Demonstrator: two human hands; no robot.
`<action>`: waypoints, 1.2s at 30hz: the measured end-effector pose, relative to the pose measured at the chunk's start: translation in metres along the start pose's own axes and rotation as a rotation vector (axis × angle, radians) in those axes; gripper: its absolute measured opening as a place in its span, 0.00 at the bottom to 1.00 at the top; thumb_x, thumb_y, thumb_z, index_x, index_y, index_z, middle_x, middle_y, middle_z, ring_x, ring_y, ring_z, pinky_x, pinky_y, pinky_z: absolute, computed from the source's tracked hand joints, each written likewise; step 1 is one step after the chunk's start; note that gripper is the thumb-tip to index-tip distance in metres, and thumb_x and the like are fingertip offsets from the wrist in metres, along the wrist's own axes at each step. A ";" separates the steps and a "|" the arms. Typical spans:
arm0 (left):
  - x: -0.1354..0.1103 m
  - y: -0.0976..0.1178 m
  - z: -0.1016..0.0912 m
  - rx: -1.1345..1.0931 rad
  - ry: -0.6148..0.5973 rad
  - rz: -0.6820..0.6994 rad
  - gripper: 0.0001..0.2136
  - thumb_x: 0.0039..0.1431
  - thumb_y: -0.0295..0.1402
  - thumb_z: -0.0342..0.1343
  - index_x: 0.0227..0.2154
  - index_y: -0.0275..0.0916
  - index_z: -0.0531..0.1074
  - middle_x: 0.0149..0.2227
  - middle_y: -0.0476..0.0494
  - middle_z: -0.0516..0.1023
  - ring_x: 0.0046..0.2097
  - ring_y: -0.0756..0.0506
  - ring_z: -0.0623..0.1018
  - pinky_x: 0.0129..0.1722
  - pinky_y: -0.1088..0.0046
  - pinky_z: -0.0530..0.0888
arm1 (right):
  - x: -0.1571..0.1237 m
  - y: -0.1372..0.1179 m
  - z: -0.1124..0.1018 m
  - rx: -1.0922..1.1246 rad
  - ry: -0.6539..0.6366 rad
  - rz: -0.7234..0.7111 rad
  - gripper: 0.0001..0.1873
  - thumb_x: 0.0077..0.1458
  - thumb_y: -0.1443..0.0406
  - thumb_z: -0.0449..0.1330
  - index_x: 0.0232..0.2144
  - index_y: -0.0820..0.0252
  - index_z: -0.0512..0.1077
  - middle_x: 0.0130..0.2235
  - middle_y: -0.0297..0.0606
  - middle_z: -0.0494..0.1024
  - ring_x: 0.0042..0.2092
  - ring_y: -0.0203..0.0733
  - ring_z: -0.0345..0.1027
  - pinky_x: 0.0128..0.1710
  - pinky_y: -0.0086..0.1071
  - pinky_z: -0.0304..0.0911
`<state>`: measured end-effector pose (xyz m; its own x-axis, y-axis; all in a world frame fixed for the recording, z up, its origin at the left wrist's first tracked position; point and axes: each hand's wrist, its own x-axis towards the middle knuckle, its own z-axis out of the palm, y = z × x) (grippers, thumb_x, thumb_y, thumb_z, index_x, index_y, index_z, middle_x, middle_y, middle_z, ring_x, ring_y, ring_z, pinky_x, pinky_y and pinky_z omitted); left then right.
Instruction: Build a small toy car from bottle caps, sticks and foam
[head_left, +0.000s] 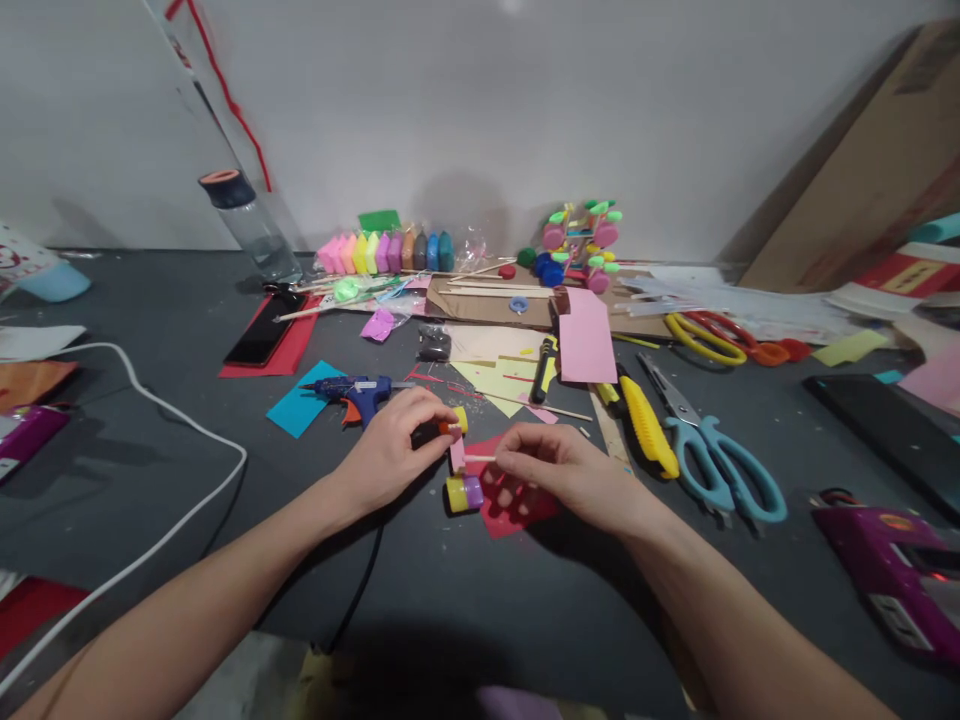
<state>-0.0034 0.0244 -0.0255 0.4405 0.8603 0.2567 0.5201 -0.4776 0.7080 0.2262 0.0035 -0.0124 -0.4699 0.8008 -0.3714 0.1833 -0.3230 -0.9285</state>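
Observation:
My left hand (394,450) is closed in a pinch on a small clay piece (454,424), orange and yellow, just above the dark table (187,540). My right hand (559,470) pinches a thin wooden stick (480,458) whose tip points left toward that piece and a pink bit (457,455) below it. Under both hands lies a red paper scrap (514,505), with a yellow and purple clay block (465,493) resting at its left edge. A blue glue gun (358,392) lies just behind my left hand.
Teal scissors (716,460), a yellow utility knife (645,425) and pink paper (586,335) lie to the right. Coloured clay blocks (386,252), a clay-and-stick model (581,245) and a bottle (251,225) stand at the back. A white cable (172,410) runs left; a phone (262,338) lies on red paper.

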 end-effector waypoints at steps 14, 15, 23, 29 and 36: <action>-0.008 -0.010 -0.003 -0.083 0.164 0.105 0.05 0.63 0.32 0.62 0.40 0.39 0.76 0.39 0.42 0.79 0.44 0.43 0.76 0.45 0.64 0.72 | 0.011 -0.032 0.013 -0.522 0.286 -0.401 0.06 0.59 0.62 0.63 0.30 0.55 0.79 0.30 0.33 0.81 0.30 0.37 0.71 0.32 0.29 0.64; -0.009 -0.010 -0.004 -0.060 0.173 0.114 0.05 0.63 0.32 0.62 0.40 0.38 0.76 0.39 0.42 0.79 0.44 0.43 0.76 0.45 0.63 0.72 | 0.015 -0.032 0.014 -0.562 0.275 -0.433 0.07 0.60 0.63 0.62 0.31 0.55 0.79 0.30 0.32 0.81 0.30 0.36 0.71 0.31 0.28 0.64; -0.012 -0.007 -0.004 0.312 0.165 0.212 0.05 0.69 0.34 0.55 0.39 0.41 0.76 0.37 0.44 0.81 0.43 0.42 0.75 0.44 0.60 0.67 | 0.028 -0.019 0.009 -0.681 0.268 -0.525 0.04 0.63 0.66 0.61 0.35 0.55 0.76 0.32 0.33 0.80 0.33 0.37 0.74 0.35 0.30 0.66; -0.010 -0.004 -0.004 0.371 0.119 0.190 0.06 0.70 0.33 0.53 0.37 0.43 0.74 0.37 0.47 0.82 0.42 0.41 0.75 0.42 0.58 0.64 | 0.026 -0.011 0.005 -0.681 0.282 -0.551 0.04 0.63 0.68 0.63 0.37 0.52 0.75 0.34 0.30 0.81 0.35 0.36 0.75 0.37 0.29 0.67; -0.009 -0.006 -0.005 0.358 0.126 0.217 0.03 0.64 0.27 0.61 0.39 0.40 0.74 0.37 0.47 0.82 0.41 0.42 0.76 0.45 0.58 0.69 | 0.031 -0.003 0.004 -0.653 0.262 -0.555 0.04 0.63 0.68 0.63 0.40 0.53 0.74 0.36 0.30 0.81 0.36 0.36 0.76 0.40 0.30 0.68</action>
<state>-0.0140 0.0205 -0.0289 0.4863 0.7373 0.4689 0.6562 -0.6625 0.3612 0.2074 0.0270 -0.0206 -0.4396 0.8716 0.2170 0.4805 0.4323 -0.7630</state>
